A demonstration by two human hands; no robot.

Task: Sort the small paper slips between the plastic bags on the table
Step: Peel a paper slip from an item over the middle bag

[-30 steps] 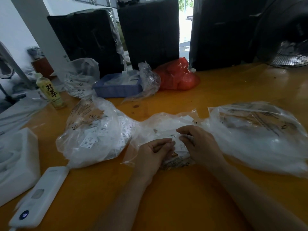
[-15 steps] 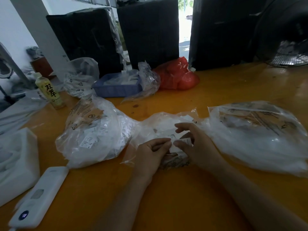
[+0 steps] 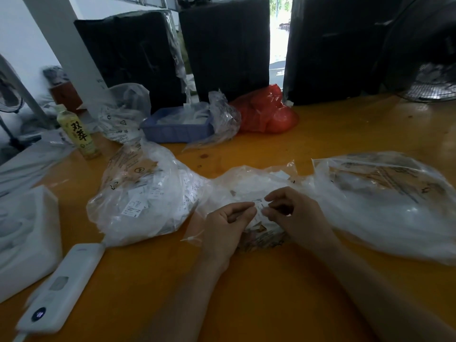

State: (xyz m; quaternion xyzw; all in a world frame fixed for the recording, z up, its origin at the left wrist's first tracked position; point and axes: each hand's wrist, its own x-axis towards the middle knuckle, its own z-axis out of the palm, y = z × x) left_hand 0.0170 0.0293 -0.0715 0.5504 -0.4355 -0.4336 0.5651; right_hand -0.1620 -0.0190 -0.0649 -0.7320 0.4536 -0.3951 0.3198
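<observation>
Since a second ago our right hand (image 3: 293,213) has lifted off the slip pile and its fingers have curled up, so a small paper slip (image 3: 259,206) is now raised between both hands — the left hand (image 3: 229,223) has barely shifted. Both hands pinch that slip at opposite edges, left thumb and forefinger on one end, right fingertips on the other, just above the middle bag (image 3: 249,183).

Step in hand, as we judge it: reading or checking one slip pulled from the middle bag before choosing its destination. Next move likely calls for one hand to let go and the other to carry the slip to the left bag (image 3: 140,193), stuffed with printed slips, or to the right bag (image 3: 385,198) — which one we cannot tell, the print is too blurred.

Surface: an orange table (image 3: 271,292), glossy. On it also a white device (image 3: 61,290) near left, a white foam block (image 3: 27,233), a drink bottle (image 3: 79,134), a blue tray (image 3: 177,127), a red bag (image 3: 266,112). Behind stand dark wrapped boxes (image 3: 222,45); a fan (image 3: 429,87) at far right; daylight through a gap.
</observation>
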